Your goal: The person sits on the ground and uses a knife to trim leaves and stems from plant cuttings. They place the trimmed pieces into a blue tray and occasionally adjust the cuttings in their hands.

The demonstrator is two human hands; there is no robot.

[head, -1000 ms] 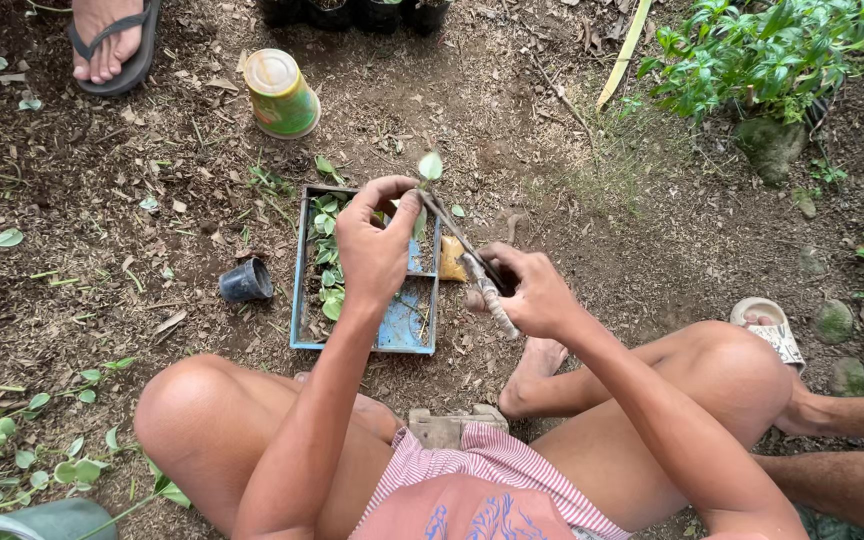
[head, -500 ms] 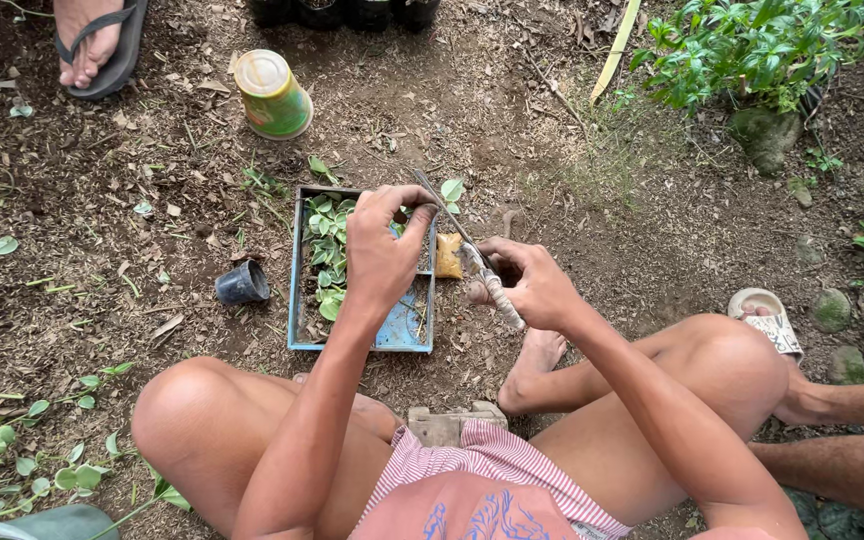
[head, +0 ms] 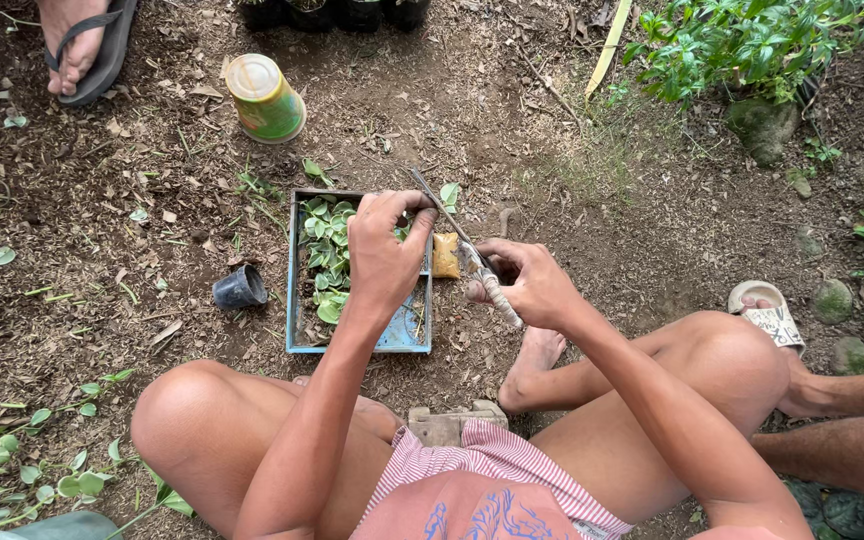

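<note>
Evidently, over the blue tray (head: 297,300) of cuttings on the ground between the knees, the left hand (head: 384,250) pinches a stem taut while the right hand (head: 532,285) grips a knife (head: 457,240), blade angled against it.

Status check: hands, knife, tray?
Left hand pinching a cutting over the blue tray. Right hand gripping the knife, blade at the cutting. Yellow block beside the tray.

Open soil left of tray (head: 297,300), broken only by small pot (head: 239,288) and can (head: 265,98); right side closed off by knife (head: 467,258), knee (head: 742,360).
</note>
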